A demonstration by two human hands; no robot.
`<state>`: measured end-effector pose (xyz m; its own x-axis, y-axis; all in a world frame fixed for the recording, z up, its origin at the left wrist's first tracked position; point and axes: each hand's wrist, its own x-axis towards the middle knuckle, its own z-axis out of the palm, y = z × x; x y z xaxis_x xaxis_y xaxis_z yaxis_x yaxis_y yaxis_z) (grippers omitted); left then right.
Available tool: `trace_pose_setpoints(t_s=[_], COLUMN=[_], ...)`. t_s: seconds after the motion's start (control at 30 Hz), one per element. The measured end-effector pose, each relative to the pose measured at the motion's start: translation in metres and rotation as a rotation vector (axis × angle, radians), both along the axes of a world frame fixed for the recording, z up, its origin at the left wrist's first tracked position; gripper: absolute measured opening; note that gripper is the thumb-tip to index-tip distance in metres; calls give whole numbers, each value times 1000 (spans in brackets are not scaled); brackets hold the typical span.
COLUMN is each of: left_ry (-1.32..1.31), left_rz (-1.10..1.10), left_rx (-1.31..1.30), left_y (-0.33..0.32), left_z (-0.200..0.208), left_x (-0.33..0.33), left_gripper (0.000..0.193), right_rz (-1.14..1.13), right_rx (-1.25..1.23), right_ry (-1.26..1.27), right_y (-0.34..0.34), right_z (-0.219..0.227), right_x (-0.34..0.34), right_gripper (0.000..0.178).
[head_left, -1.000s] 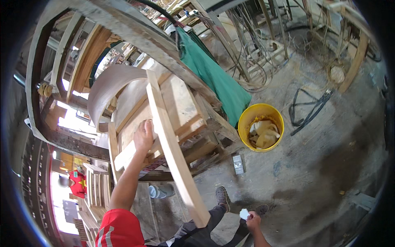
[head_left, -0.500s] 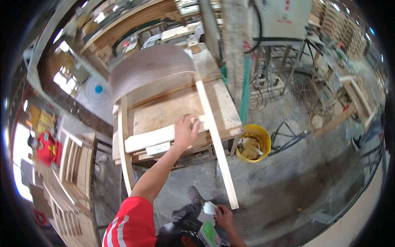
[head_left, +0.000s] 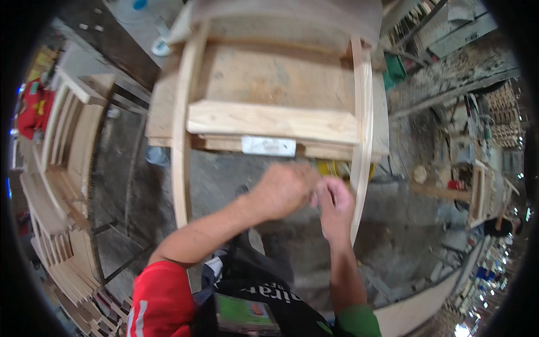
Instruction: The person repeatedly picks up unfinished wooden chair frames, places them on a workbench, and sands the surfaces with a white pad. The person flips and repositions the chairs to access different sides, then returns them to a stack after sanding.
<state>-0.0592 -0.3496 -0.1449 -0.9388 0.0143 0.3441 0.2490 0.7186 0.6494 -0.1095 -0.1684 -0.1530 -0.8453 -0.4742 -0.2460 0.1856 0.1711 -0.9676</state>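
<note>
My left hand (head_left: 285, 190) and my right hand (head_left: 336, 203) meet in front of a pale wooden chair frame, both closed. Their fingers are bunched together and partly blurred; whatever lies between them is hidden. The frame has a left leg (head_left: 184, 126), a right leg (head_left: 364, 135) and a crossbar (head_left: 275, 120) joining them. Its curved brown back panel (head_left: 292, 12) is at the far side. This frame rests on a worn wooden worktable (head_left: 252, 67). A flat white rectangular piece (head_left: 268, 146) sits at the table's near edge, just beyond my hands.
Slatted wooden frames (head_left: 73, 151) are stacked on the left, near a dark metal stand (head_left: 132, 168). A yellow bucket (head_left: 331, 167) shows partly behind my right hand. On the right run a thick weathered beam (head_left: 449, 78) and more timber (head_left: 441, 192). Another person (head_left: 498, 227) is at the far right.
My left hand has left the crossbar and come back toward me. My right hand has risen to meet it; the white piece it held no longer shows. The view has turned and moved closer.
</note>
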Motion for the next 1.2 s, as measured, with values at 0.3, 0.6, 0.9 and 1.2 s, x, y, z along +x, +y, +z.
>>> trace_pose_setpoints(t_s=[0.3, 0.6, 0.9, 1.2], left_ry=[411, -152, -23, 48], left_rz=[658, 695, 349, 375], left_rx=[116, -108, 290, 352], left_y=[-77, -175, -89, -83], left_z=[14, -26, 3, -4], left_x=[-56, -81, -137, -223], left_gripper=[16, 31, 26, 21], right_rz=[-205, -144, -159, -221], right_rx=[-564, -232, -308, 518], right_ry=[-191, 290, 183, 1107], right_y=[-135, -146, -142, -87], right_z=[28, 2, 5, 6], right_x=[-80, -149, -163, -237], right_gripper=[15, 23, 22, 34])
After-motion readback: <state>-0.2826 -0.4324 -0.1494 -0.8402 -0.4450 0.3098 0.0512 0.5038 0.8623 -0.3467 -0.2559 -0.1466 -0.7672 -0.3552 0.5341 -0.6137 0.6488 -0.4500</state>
